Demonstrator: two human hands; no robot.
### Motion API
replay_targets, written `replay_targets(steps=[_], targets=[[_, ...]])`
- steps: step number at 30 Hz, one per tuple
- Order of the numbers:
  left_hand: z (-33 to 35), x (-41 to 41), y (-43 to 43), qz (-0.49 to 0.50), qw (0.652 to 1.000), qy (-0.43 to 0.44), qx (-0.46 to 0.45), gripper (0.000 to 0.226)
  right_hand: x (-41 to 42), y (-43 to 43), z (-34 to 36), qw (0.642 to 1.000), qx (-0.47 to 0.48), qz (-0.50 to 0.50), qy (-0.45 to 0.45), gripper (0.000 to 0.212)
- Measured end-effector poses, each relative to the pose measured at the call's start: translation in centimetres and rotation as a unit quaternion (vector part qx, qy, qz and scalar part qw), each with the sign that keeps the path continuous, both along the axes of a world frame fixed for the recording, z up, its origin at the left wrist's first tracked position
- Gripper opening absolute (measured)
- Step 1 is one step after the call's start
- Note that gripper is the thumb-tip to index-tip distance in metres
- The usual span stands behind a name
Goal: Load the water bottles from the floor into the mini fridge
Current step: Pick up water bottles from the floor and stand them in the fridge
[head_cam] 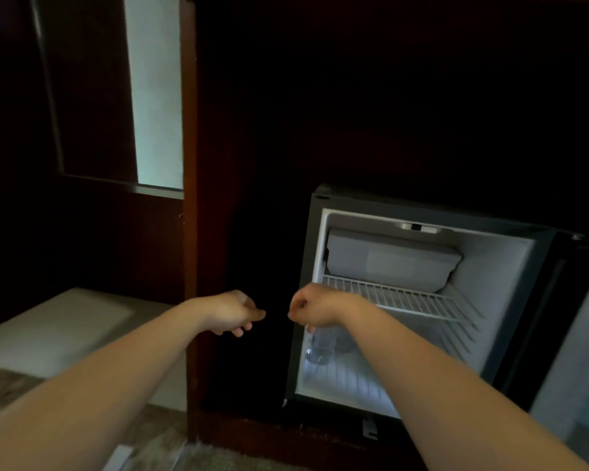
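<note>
The mini fridge (497, 266) stands open inside a dark wooden cabinet, lit from within. A wire shelf (419, 297) crosses its middle. On the lower floor of the fridge, at the left, a clear water bottle (323, 348) lies partly behind my right wrist. My right hand (315, 305) hovers in front of the fridge's left edge, fingers curled loosely with nothing in them. My left hand (233, 312) hangs level with it, further left against the dark cabinet, fingers also curled and empty. No bottles on the floor are in view.
The fridge door (578, 351) swings open to the right. A wooden cabinet post (191, 232) rises left of the fridge. A pale cushion or bed edge (58, 331) lies at the left, above patterned carpet (170, 447). The surroundings are very dark.
</note>
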State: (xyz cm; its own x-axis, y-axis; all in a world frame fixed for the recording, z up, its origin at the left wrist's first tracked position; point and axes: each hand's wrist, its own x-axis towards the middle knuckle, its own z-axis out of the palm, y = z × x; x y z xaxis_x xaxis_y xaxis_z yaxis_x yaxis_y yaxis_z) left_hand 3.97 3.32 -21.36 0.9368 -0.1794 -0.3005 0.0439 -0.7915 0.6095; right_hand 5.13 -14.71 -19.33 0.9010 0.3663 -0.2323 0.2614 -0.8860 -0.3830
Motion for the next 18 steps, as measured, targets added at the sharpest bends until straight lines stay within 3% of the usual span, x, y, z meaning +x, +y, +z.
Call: replay_targets(steps=[7, 10, 12, 18], targets=[[-0.6, -6.3, 6.0, -0.003, 0.995, 0.014, 0.095, 0.027, -4.9, 6.9, -1.1, 0.999, -0.012, 0.042, 0.011, 0.029], [-1.5, -9.2, 8.9, 0.003, 0.990, 0.040, 0.139, 0.036, -6.9, 9.7, -2.1, 0.998, -0.019, 0.055, 0.025, 0.028], [-2.6, -11.4, 11.1, 0.017, 0.988, 0.049, 0.148, 0.044, -8.5, 11.7, -3.0, 0.997, -0.017, 0.070, 0.032, 0.029], [-7.6, -18.7, 17.1, 0.058, 0.976, 0.126, 0.169, 0.035, -13.7, 17.7, -8.3, 0.987, -0.026, 0.140, 0.068, 0.028]])
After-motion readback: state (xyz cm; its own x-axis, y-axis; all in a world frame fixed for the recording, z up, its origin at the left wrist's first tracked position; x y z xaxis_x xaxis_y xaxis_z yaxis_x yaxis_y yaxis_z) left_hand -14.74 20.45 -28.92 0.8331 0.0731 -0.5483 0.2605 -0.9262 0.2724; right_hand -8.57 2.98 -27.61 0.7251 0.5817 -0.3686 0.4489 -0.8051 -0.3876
